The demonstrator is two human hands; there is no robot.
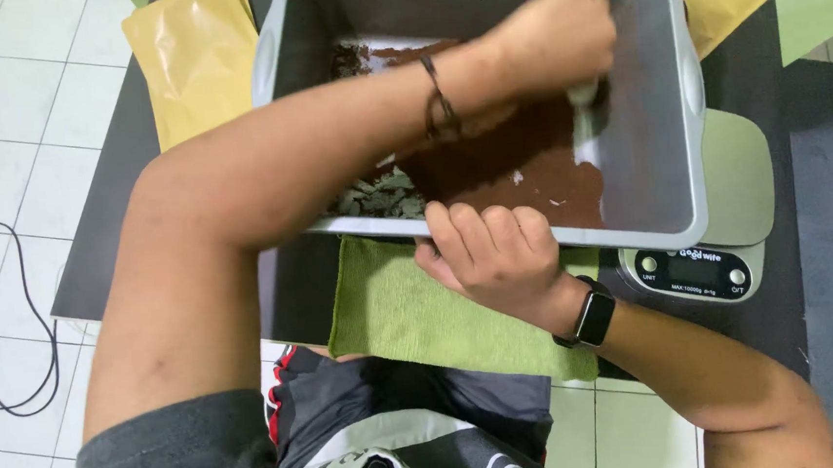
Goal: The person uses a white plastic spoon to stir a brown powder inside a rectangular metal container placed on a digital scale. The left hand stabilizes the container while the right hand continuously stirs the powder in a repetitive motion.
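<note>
Fingers of the right hand (496,250) are curling over the near rim of the grey rectangular plastic tub (666,99), clamped on it. Beyond them, the left hand (549,34) is closing around a white scoop (582,120) in brown powder (529,163); below them lies a green cloth (422,307).

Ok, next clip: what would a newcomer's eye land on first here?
Probably the large grey tub at top centre, with reddish-brown powder heaped inside. The left hand reaches across into it, gripping a white scoop, while the right hand clamps the near rim. Under the tub lie a green cloth and a kitchen scale.
</note>
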